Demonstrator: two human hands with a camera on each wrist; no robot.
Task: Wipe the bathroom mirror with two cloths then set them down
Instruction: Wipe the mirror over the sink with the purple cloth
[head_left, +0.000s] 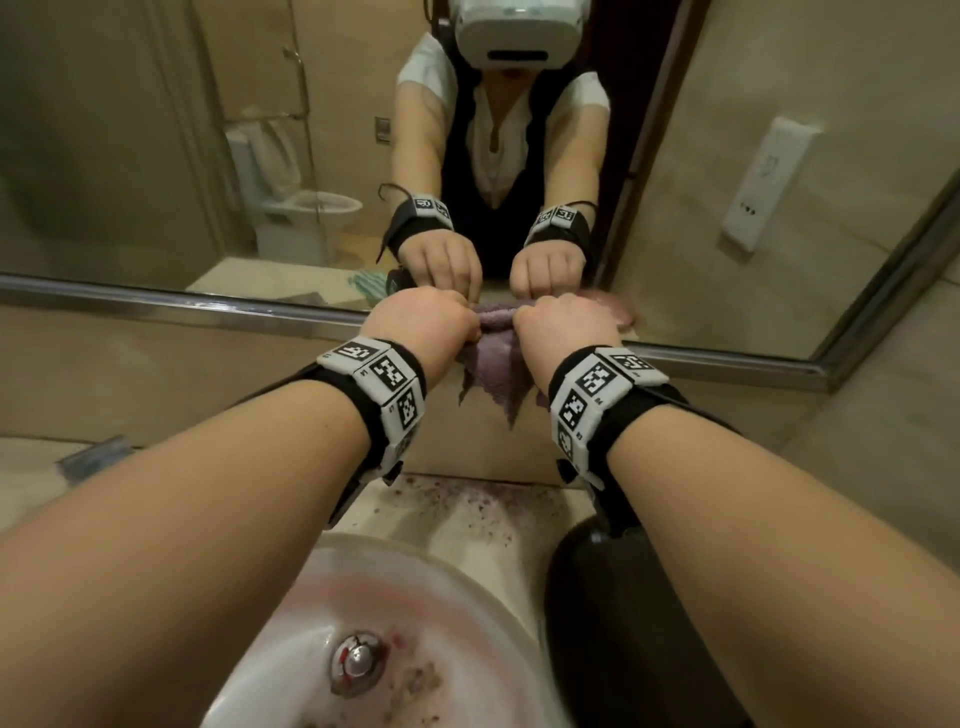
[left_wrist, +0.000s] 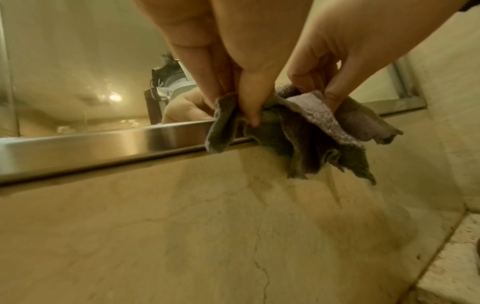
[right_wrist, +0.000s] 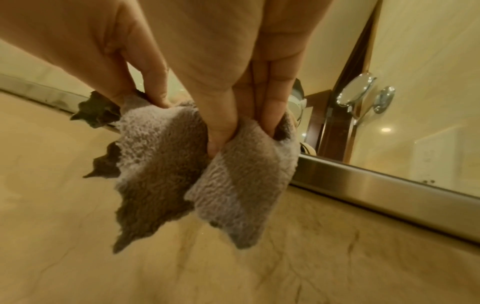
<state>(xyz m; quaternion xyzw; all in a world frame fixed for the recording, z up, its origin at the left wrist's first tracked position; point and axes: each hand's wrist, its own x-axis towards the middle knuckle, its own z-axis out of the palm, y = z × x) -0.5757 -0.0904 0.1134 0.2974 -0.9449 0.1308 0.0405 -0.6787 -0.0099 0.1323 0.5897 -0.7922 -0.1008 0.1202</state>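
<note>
A lilac terry cloth (head_left: 493, 374) hangs bunched between my two hands, just in front of the steel bottom frame (head_left: 156, 301) of the mirror (head_left: 130, 156). My left hand (head_left: 421, 322) pinches its left edge between thumb and fingers. My right hand (head_left: 566, 332) grips the right side, with more pinkish cloth (head_left: 618, 312) showing beyond it at the glass. In the left wrist view the cloth (left_wrist: 298, 139) looks darker, with a paler fold on top. The right wrist view shows two fluffy lobes of cloth (right_wrist: 161, 154). I cannot tell whether this is one cloth or two.
Below my arms is a white sink basin (head_left: 291, 597) with a metal drain (head_left: 358, 665). The counter (head_left: 467, 504) behind it is speckled with purple lint. A black rounded object (head_left: 623, 623) stands to the right. A round shaving mirror (right_wrist: 355, 92) is mounted on the right.
</note>
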